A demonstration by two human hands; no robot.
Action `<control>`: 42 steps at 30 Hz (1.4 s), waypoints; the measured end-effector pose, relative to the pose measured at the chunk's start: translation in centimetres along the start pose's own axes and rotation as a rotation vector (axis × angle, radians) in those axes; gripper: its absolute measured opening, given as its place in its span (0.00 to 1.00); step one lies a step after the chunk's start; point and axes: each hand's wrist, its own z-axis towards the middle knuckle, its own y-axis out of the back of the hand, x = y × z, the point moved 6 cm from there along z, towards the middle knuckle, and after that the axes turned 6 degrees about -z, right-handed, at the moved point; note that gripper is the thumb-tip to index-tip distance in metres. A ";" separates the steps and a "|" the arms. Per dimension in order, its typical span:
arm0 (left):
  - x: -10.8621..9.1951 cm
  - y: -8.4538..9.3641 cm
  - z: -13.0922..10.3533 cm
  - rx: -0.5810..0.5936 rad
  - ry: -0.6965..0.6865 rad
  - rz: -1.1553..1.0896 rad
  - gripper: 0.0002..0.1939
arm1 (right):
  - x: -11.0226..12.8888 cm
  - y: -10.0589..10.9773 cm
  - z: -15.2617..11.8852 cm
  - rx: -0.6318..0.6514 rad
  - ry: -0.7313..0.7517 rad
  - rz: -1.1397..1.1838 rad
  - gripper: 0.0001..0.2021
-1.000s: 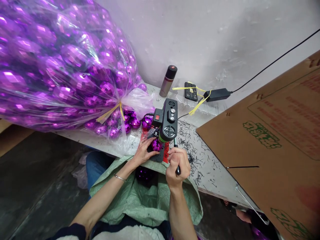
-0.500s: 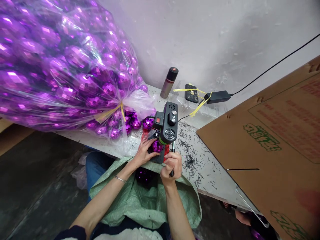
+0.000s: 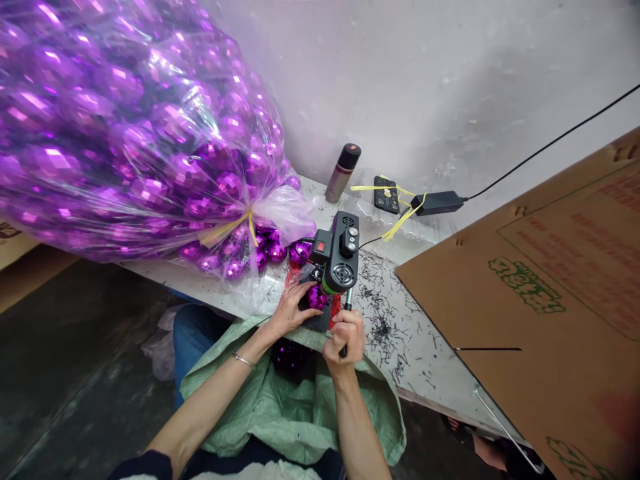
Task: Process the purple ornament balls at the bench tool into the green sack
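A black bench drill press (image 3: pixel 342 252) stands at the table's front edge. Beneath its head, on the dark base, sits a shiny purple faceted ball (image 3: pixel 317 297). My left hand (image 3: pixel 291 310) holds that ball from the left, thumb and fingers around its side. My right hand (image 3: pixel 345 339) is wrapped round the drill press lever (image 3: pixel 348 300), its black grip showing below the fist. The drill tip and its contact with the ball are hidden under the head. An opened green woven sack (image 3: pixel 295 407) spreads below my hands, with dark purple balls (image 3: pixel 289 355) inside.
A big clear bag of purple balls (image 3: pixel 150 147) fills the left. Behind the press are a dark bottle (image 3: pixel 343 173), a black device (image 3: pixel 386 194) and a power adapter (image 3: pixel 440 203) tied with yellow strips. Black shavings (image 3: pixel 383 327) litter the table beside a large cardboard box (image 3: pixel 540 300).
The whole view has shifted slightly, so the table things sit a little lower in the picture. Both hands keep their hold on the ball and the lever.
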 end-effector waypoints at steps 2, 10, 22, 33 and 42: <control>0.2 -0.1 -0.1 0.001 -0.007 0.017 0.35 | 0.2 0.4 0.9 -0.027 -0.097 0.015 0.14; 1.0 -0.3 -0.4 0.014 -0.075 0.120 0.36 | 1.2 1.2 4.0 -0.006 -0.281 0.049 0.16; 0.3 0.2 -0.9 -0.034 -0.050 0.022 0.33 | 1.2 1.2 3.6 0.031 -0.258 0.056 0.15; -1.7 2.2 -4.5 -0.156 0.015 0.029 0.32 | 1.3 1.2 3.9 0.035 -0.226 0.039 0.15; -3.9 0.4 -12.4 0.325 -0.153 0.343 0.36 | 1.2 1.2 3.6 0.033 -0.228 0.046 0.15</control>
